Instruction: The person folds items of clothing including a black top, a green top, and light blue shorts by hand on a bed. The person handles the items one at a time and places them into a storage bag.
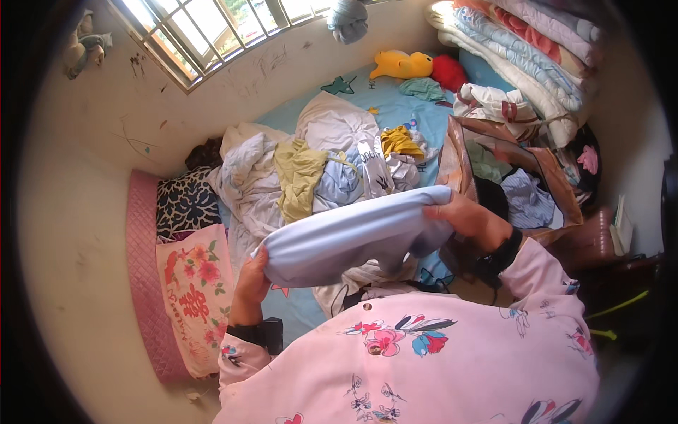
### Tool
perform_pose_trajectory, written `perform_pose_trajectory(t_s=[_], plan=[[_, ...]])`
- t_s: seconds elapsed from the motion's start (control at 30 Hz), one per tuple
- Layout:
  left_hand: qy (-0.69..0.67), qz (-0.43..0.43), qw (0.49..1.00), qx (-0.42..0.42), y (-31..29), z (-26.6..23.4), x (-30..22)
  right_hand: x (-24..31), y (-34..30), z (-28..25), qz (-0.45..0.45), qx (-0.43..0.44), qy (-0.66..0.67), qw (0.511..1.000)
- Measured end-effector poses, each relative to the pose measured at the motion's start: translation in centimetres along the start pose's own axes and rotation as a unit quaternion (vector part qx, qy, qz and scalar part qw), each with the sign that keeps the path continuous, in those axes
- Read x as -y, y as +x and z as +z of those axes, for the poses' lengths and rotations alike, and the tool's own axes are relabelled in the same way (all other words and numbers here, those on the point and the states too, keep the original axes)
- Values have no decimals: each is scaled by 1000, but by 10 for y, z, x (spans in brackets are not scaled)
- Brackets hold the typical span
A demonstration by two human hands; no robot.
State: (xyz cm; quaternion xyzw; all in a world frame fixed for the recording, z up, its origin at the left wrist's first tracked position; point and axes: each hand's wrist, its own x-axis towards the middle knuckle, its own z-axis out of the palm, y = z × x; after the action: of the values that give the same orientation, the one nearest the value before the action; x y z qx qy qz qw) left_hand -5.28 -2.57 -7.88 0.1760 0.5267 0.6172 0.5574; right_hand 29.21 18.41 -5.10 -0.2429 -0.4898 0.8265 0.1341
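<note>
A pale blue piece of cloth [346,244], perhaps a garment, is stretched between my two hands above the bed. My left hand [253,277] grips its left end, thumb on top and the other fingers mostly hidden. At the opposite, slightly higher end, my right hand [459,215] is closed on the fabric. Its lower edge hangs in loose folds. Just beyond the cloth lie a crumpled olive-yellow garment [298,177], a light blue garment [339,182] and a white printed shirt [374,166], all in a heap.
An open brown bag [459,152] with clothes inside stands on the right. Folded quilts [522,60] are stacked behind it. A yellow plush toy [402,65] lies near the wall. To the left are a pink floral pillow [198,297] and a pink padded headboard [145,283]. A barred window [212,32] is above.
</note>
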Motion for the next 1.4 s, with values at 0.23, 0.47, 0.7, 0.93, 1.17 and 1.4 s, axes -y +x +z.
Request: perform_pose_trajectory(t_s=[0.23, 0.47, 0.7, 0.93, 1.17, 1.4], plan=[[54, -197, 979, 21, -29, -13, 79, -87, -38, -22, 118, -34, 112, 986], [149, -271, 944, 119, -61, -4, 102, -105, -55, -26, 187, -179, 75, 963], [103, -1, 995, 15, 15, -18, 46, -41, 6, -43, 2, -187, -30, 982], [88, 233, 968, -2, 12, 16, -46, 40, 16, -4, -171, -159, -61, 971], [152, 10, 985, -74, 5, -39, 55, -76, 21, -37, -30, -191, -168, 967], [411, -233, 879, -61, 4, -115, 217, -257, 13, -94, 270, -174, -380, 867]])
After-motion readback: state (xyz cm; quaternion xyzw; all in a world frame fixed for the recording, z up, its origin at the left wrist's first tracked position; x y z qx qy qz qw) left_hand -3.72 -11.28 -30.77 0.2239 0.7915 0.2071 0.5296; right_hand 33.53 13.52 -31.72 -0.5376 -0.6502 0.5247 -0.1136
